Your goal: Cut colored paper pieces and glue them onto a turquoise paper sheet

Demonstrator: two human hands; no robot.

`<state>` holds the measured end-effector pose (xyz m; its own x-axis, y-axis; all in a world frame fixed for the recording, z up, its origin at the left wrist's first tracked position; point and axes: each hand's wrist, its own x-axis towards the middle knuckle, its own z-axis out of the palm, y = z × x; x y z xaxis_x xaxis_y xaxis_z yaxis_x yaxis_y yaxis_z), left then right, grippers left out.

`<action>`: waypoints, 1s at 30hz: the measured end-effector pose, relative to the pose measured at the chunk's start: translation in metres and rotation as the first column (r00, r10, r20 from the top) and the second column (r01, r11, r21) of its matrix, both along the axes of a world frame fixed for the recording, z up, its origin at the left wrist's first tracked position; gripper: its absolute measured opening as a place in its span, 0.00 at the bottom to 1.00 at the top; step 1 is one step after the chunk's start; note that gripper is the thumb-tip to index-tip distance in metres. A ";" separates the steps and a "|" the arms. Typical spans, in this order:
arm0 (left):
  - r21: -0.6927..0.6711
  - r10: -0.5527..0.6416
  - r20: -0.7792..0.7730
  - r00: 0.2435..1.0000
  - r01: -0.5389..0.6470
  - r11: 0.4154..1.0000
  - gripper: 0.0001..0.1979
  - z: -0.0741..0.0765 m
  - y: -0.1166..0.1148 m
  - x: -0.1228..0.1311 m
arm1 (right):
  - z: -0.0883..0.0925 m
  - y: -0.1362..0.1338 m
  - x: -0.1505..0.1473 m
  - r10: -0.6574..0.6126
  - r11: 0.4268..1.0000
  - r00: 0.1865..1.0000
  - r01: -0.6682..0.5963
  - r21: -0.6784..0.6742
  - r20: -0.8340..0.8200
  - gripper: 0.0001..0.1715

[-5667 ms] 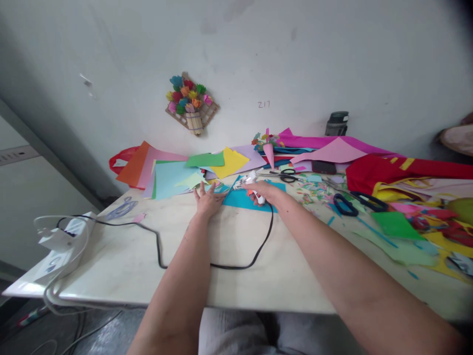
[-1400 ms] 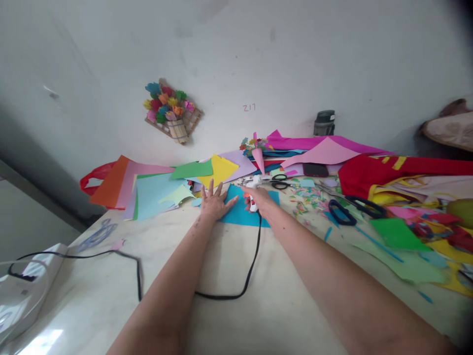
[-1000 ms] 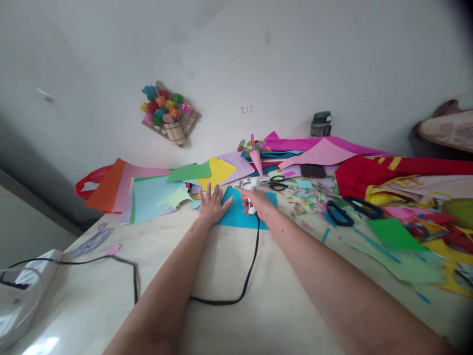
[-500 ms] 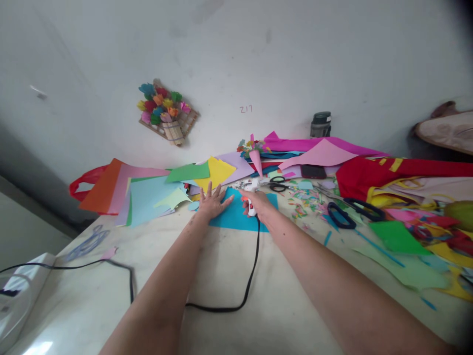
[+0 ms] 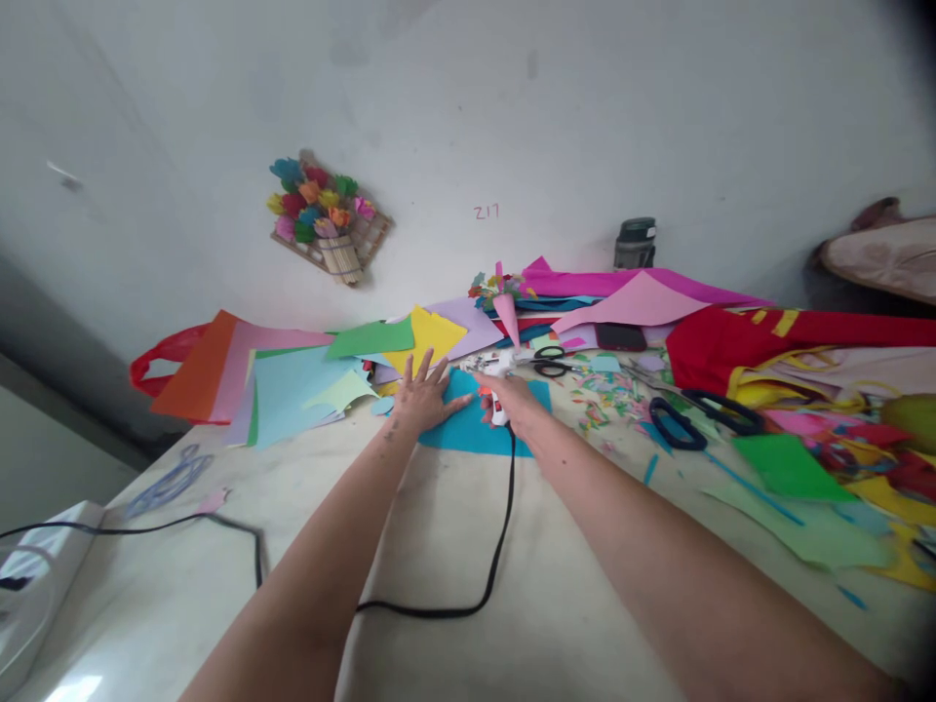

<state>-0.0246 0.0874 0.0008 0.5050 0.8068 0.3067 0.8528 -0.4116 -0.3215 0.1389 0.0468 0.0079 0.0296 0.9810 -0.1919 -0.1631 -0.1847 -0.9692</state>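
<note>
A sheet of blue paper (image 5: pixel 468 441) lies on the table in front of me. My left hand (image 5: pixel 425 398) rests flat on its left part, fingers spread. Wrapped around the handle of a white glue gun (image 5: pixel 499 408) with an orange trigger is my right hand (image 5: pixel 518 402). The gun is over the right part of the blue sheet, its nozzle end pointing to the far left. From the handle a black cord (image 5: pixel 491 570) runs toward me and off to the left. Just beyond the gun stands a pink paper cone with small paper flowers (image 5: pixel 504 310).
Coloured paper sheets (image 5: pixel 292 400) spread at the left. Black-handled scissors (image 5: pixel 552 363), larger scissors (image 5: pixel 677 424), a phone (image 5: pixel 620 337) and paper scraps (image 5: pixel 606 390) lie right. A white power strip (image 5: pixel 55 561) sits at left; a dark bottle (image 5: pixel 635 244) stands by the wall.
My left hand has shifted slightly to the right and away from me on the blue sheet. The right hand keeps its grip on the glue gun in nearly the same place.
</note>
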 end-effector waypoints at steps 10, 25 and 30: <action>0.024 -0.012 -0.022 1.000 0.013 1.000 0.32 0.001 0.005 -0.001 | 0.000 0.001 0.001 0.003 1.000 1.000 -0.003 -0.017 -0.008 0.16; -0.191 0.143 0.050 0.988 -0.131 0.973 0.31 -0.004 0.018 0.000 | -0.003 0.004 0.001 -0.018 1.000 0.999 0.017 -0.022 -0.042 0.16; -0.217 0.170 0.024 0.985 -0.160 0.963 0.34 0.001 0.019 0.003 | 0.000 0.002 0.001 -0.014 1.000 0.999 0.013 -0.020 -0.044 0.16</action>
